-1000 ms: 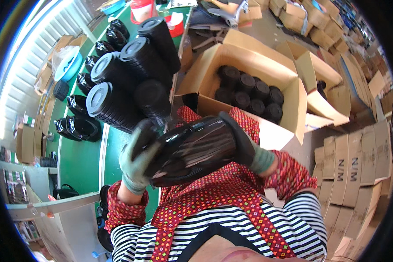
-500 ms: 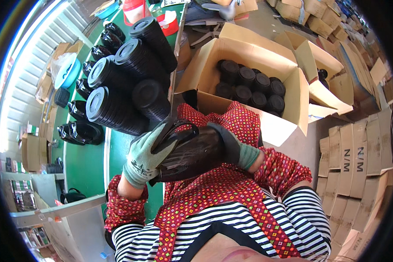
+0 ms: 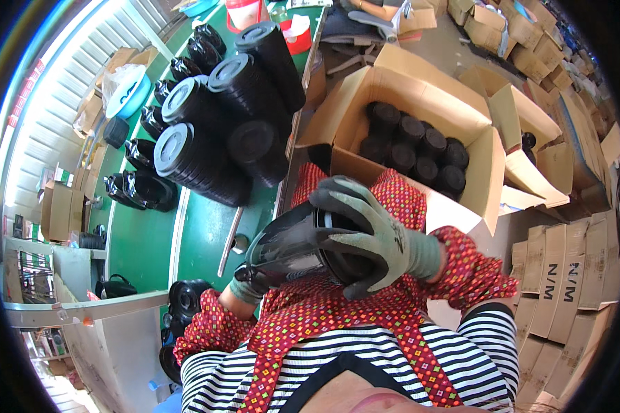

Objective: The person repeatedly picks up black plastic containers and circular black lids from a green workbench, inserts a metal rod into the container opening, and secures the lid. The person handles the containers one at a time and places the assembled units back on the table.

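Gripping the right end of a glossy black vessel [image 3: 282, 248] in the gloved right hand [image 3: 372, 237], fingers bent and spread around that end, too dark beneath the palm to make out more. Steadying the vessel's left end with the gloved left hand [image 3: 246, 289], mostly hidden behind the dark body; unable to tell how far closed at the fingers. Holding the vessel on its side, raised in front of the patterned red apron [image 3: 324, 306], slanted from near left to far right, just right of the green table [image 3: 200, 230]. Facing, across the table's far left part, tall leaning stacks of ridged black lids [image 3: 200, 165], with a row of shiny black pieces [image 3: 151, 189] to their left and a metal bar [image 3: 231, 241] near the left hand. Flanked on the far right by an open carton [image 3: 413, 79], filled partly with upright dark cylinders [image 3: 426, 170], and by a second carton [image 3: 513, 113] farther right. Bounded at near right by stacked brown boxes [image 3: 561, 275]; at far left by a teal basin [image 3: 127, 100], beyond the shiny pieces
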Motion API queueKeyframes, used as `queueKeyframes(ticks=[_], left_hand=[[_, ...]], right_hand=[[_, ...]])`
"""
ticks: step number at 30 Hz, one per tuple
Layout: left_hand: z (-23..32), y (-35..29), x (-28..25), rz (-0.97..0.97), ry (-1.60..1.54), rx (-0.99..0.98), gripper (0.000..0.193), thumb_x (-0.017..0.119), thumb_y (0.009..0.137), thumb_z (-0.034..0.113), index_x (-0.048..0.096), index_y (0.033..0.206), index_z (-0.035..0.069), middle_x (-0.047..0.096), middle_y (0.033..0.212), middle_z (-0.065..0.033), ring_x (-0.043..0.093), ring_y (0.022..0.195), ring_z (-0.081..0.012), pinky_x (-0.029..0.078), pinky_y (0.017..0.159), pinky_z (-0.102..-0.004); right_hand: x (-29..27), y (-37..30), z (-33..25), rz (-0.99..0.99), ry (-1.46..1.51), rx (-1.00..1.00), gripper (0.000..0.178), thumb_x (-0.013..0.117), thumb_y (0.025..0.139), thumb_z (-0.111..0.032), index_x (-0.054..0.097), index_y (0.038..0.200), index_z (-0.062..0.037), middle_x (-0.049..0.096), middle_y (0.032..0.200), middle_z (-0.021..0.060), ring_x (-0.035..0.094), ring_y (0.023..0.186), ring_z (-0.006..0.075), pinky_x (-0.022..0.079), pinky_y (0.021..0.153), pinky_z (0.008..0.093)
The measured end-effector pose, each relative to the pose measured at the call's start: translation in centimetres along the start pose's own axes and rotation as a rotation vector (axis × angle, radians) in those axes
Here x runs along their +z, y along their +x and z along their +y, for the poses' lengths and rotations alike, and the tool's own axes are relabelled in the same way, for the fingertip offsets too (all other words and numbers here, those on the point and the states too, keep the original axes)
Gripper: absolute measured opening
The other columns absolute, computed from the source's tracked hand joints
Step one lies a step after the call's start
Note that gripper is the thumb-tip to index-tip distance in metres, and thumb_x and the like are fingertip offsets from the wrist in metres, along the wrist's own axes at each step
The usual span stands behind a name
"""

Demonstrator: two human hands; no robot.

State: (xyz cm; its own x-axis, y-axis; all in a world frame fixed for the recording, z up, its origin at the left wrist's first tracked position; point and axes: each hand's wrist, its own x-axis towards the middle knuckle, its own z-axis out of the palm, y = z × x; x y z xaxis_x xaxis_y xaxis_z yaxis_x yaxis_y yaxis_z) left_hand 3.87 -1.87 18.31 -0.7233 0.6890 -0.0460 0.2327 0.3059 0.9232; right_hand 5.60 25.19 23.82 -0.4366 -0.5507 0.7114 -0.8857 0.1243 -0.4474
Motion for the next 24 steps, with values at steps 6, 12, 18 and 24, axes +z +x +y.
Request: queueKeyframes(ticks=[6, 12, 18, 24], left_hand=[[-4.4, -1.8, -3.2, 0.259, -0.638, 0.131, 0.063, 0.080, 0.090, 0.028, 0.058, 0.142, -0.001, 0.065, 0.139, -0.0190, 0.066, 0.124, -0.0306, 0.055, 0.108, -0.0439], [-1.9, 0.6, -4.0, 0.528, -0.303, 0.019, 0.044, 0.077, 0.088, 0.020, 0.070, 0.125, -0.002, 0.068, 0.127, -0.0154, 0.068, 0.116, -0.0266, 0.055, 0.103, -0.0368], [-7.2, -1.3, -2.9, 0.106, -0.423, 0.023, 0.064, 0.082, 0.091, 0.018, 0.054, 0.146, 0.000, 0.061, 0.146, -0.0169, 0.062, 0.130, -0.0243, 0.049, 0.113, -0.0417], [0.0, 2.8, -1.2, -0.003, -0.325, -0.050, 0.071, 0.088, 0.086, 0.022, 0.057, 0.147, 0.001, 0.065, 0.142, -0.0157, 0.065, 0.126, -0.0243, 0.051, 0.111, -0.0406]], right_hand=[[4.4, -2.5, 0.7, 0.560, 0.438, 0.511, 0.067, 0.064, 0.098, -0.041, 0.049, 0.151, -0.0013, 0.047, 0.153, 0.0207, 0.045, 0.144, 0.0345, 0.034, 0.120, 0.0468], [6.5, -5.8, 3.2, 0.784, 0.982, 0.792, 0.052, 0.044, 0.114, -0.037, 0.045, 0.152, -0.0024, 0.058, 0.142, 0.0107, 0.060, 0.127, 0.0177, 0.049, 0.108, 0.0337], [3.4, -5.0, 1.3, 0.359, 0.357, 0.567, 0.087, 0.072, 0.092, -0.050, 0.040, 0.157, -0.0023, 0.035, 0.162, 0.0232, 0.034, 0.151, 0.0375, 0.030, 0.123, 0.0486], [-2.6, -1.9, 2.8, -0.045, 0.081, 0.135, 0.096, 0.084, 0.070, -0.062, 0.052, 0.154, -0.0277, 0.024, 0.165, 0.0323, 0.026, 0.149, 0.0589, 0.023, 0.118, 0.0729]])
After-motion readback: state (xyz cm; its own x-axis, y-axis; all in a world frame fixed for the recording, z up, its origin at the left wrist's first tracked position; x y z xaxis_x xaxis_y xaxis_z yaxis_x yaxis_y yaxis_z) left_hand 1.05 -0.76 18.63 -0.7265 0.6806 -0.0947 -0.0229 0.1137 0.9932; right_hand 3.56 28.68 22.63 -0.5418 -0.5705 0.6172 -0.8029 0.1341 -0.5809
